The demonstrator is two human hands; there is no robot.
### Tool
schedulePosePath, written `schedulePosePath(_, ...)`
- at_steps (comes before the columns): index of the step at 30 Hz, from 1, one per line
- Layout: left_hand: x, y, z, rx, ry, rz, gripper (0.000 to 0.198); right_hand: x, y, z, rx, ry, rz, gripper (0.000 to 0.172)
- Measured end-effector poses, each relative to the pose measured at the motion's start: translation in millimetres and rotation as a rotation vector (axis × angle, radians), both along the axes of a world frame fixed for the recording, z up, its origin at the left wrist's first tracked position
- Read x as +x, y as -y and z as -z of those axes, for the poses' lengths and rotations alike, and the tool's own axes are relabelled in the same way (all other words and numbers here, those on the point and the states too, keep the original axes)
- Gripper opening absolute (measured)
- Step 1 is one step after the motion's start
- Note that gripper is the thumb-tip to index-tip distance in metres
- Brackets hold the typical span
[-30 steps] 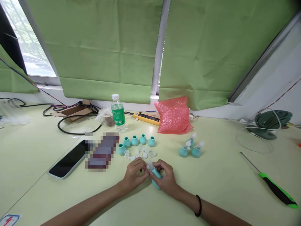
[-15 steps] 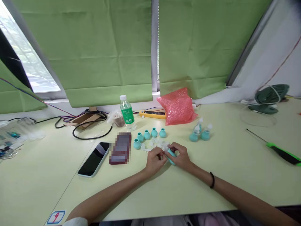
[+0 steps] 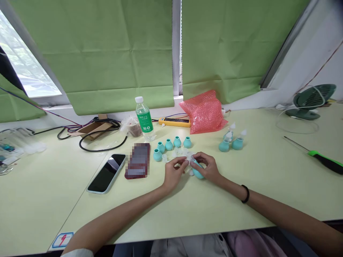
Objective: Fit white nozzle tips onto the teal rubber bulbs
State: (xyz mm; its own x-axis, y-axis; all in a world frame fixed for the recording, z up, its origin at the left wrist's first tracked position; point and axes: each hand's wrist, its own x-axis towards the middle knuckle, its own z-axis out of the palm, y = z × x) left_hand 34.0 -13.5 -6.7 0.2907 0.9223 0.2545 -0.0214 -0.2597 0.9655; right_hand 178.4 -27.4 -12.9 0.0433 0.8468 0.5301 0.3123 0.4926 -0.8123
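Note:
My right hand (image 3: 211, 169) is closed around a turquoise squeeze bulb (image 3: 198, 172), which lies tilted with its neck towards my left hand. My left hand (image 3: 172, 173) pinches at a translucent plastic nozzle (image 3: 189, 156) by the bulb's neck; the fingers partly hide where the two parts meet. Just beyond my hands lies a loose group of small translucent pieces (image 3: 178, 152). Several open-necked turquoise bulbs (image 3: 169, 145) stand behind them in a curved row. To the right, a cluster of bulbs (image 3: 237, 143) carries translucent white tips.
Left of my hands lie a black-screened phone (image 3: 107, 174) and a dark red phone-shaped item (image 3: 138, 160), partly pixelated. A water bottle (image 3: 145, 121), yellow power strip (image 3: 174, 122) and pink bubble-wrap bag (image 3: 205, 113) stand behind. At right are a screwdriver (image 3: 321, 160) and a green fan (image 3: 312, 100).
The camera view has shifted slightly, so the table things sit higher in the picture. Both hands stay together at the bulb, and my left fingers have changed their pinch a little.

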Motion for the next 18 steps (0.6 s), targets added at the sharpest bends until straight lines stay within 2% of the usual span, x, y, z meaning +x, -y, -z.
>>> schedulePosePath(4, 0.4, -0.2, 0.2, 0.029, -0.023, 0.029, 0.024, 0.7, 0.4, 1.2, 0.021, 0.008, -0.01, 0.019)
schedulePosePath(11, 0.3, 1.2, 0.1, -0.062, 0.017, -0.003, 0.028, 3.6, 1.1, 0.8, 0.064, 0.082, 0.002, 0.018)
schedulePosePath(18, -0.9, 2.2, 1.6, 0.011, -0.058, -0.018, 0.019, 4.9, 0.1, 4.0, 0.24, 0.229, 0.071, 0.018)
